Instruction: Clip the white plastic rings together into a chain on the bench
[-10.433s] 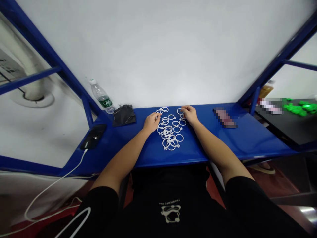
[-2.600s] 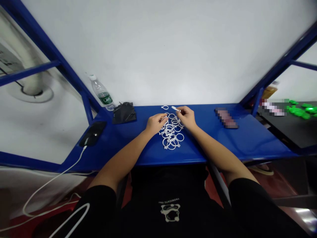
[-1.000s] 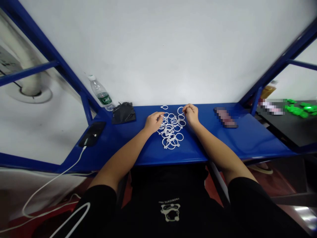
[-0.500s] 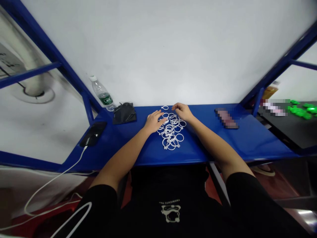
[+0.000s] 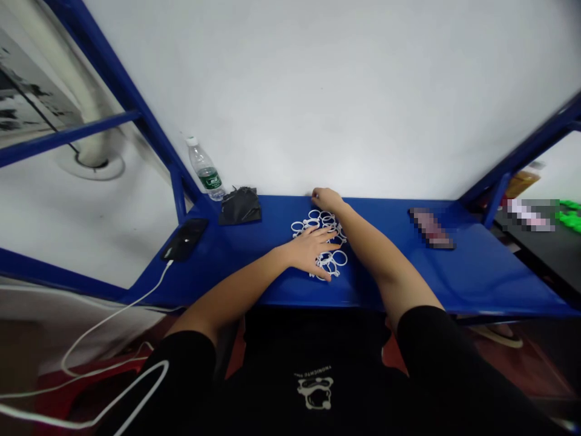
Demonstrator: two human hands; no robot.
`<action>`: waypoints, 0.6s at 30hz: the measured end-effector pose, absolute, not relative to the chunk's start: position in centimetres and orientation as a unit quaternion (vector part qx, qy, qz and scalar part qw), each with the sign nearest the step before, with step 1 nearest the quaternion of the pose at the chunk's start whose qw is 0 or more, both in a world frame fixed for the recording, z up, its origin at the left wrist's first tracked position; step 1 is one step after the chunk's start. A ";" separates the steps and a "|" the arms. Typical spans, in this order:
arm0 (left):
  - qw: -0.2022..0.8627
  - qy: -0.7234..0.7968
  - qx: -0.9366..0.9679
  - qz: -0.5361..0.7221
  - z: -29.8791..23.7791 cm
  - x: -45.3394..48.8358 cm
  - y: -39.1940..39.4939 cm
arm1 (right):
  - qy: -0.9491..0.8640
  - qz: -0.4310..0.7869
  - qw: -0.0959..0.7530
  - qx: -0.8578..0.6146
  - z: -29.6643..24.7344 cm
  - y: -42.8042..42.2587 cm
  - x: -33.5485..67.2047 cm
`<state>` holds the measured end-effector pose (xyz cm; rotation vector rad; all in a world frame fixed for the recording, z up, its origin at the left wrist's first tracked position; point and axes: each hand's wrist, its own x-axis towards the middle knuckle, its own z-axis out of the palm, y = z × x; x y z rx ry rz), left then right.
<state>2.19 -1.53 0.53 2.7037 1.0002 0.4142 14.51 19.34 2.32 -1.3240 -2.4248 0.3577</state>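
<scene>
A loose heap of white curtain rings (image 5: pixel 340 258), each with a small eyelet, lies on the blue table (image 5: pixel 272 284). My left hand (image 5: pixel 311 248) rests flat over the middle of the heap with its fingers spread, hiding several rings. Beyond the heap, at the table's back edge by the wall, my right hand (image 5: pixel 327 199) is closed with its fingers curled inward. What it holds, if anything, is hidden by the hand.
A water bottle (image 5: pixel 206 171) and a crumpled black plastic bag (image 5: pixel 240 206) stand at the back left. A black phone (image 5: pixel 185 239) with a white cable (image 5: pixel 149 292) lies on the left. Another phone (image 5: pixel 431 228), blurred, lies on the right. Blue frame posts rise at both sides.
My left hand has come nearer and spread over the rings. My right hand has curled at the back edge, where the single ring lay, and that ring no longer shows. The view has shifted.
</scene>
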 end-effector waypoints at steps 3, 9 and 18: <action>0.111 0.376 0.911 0.131 0.0 1.7 -0.6 | -0.828 0.183 0.287 -0.446 3.2 18.8 17.5; 0.093 0.432 0.882 0.164 -0.7 1.3 0.9 | -0.746 0.256 0.444 -0.425 3.2 15.8 25.3; 0.076 0.519 0.814 0.251 -0.6 -0.1 2.0 | -0.670 0.308 0.510 -0.443 2.3 14.9 29.0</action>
